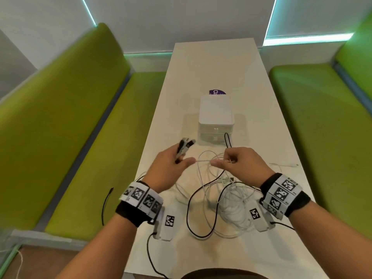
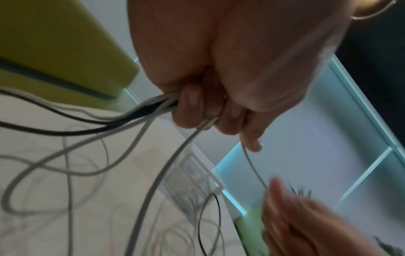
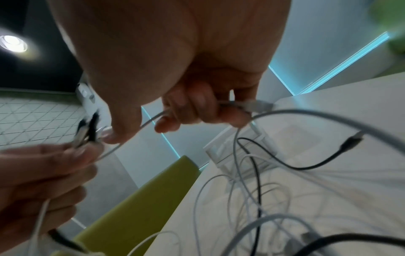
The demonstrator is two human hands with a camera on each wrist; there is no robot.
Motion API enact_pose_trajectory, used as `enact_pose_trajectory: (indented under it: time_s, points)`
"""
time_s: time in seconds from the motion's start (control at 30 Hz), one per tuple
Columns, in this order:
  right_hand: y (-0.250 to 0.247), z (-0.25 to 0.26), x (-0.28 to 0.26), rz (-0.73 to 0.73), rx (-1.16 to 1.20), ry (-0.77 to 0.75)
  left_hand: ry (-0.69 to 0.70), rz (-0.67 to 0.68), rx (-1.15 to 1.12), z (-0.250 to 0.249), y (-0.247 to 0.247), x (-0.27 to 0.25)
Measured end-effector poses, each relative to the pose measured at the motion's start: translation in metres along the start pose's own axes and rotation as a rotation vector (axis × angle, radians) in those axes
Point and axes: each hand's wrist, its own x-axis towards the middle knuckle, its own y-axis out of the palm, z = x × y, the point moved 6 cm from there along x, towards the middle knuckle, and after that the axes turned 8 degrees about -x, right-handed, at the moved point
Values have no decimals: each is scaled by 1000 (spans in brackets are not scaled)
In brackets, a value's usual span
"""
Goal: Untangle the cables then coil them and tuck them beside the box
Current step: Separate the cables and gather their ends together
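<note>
A tangle of white and black cables lies on the white table in front of the white box. My left hand grips a bunch of cable ends, black and white, whose plugs stick up above the fingers; the same bunch of cables shows in its fist. My right hand pinches a thin white cable stretched between both hands, with its white plug held in the curled fingers. A black cable loop rises against the box front.
Green benches run along both sides of the narrow table. A purple round sticker lies behind the box. One white cable end lies apart near the right table edge. A black cable hangs over the left edge.
</note>
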Motion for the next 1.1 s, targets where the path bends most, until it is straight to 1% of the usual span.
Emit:
enact_pose_trajectory:
  time_s: [0.1, 0.17, 0.2, 0.3, 0.37, 0.43, 0.5, 0.57, 0.6, 0.67, 0.73, 0.83, 1.0, 1.1]
  points:
    - [-6, -18, -4, 79, 31, 58, -81, -98, 68, 19, -46, 3]
    - [-7, -26, -7, 125, -16, 91, -96, -213, 187, 27, -80, 3]
    - [-6, -30, -7, 144, -46, 107, -108, -275, 286, 30, -96, 2]
    - [4, -44, -6, 171, -129, 148, -160, -409, 745, 41, -141, -2]
    - [12, -47, -5, 160, -138, 139, -182, -431, 923, 49, -156, -4]
    - [22, -43, -5, 159, -134, 110, -185, -388, 982, 54, -152, -4]
    - [36, -41, -4, 199, -188, 87, -224, -312, 911, 58, -133, -4]
    - [47, -43, -2, 254, -272, 94, -272, -191, 707, 64, -102, -2]
    - [50, -47, -2, 281, -317, 102, -268, -133, 595, 66, -85, -1]
    - [52, -53, -4, 314, -377, 113, -210, -69, 467, 63, -56, -1]
    - [50, -56, -7, 322, -378, 113, -164, -44, 410, 61, -38, -2]
    - [49, -62, -11, 322, -385, 119, -162, -19, 364, 64, -24, -3]
    - [53, -69, -14, 305, -415, 132, -163, -15, 336, 65, -18, -4]
    - [56, -67, -16, 339, -444, 135, -183, -6, 296, 64, -16, -6]
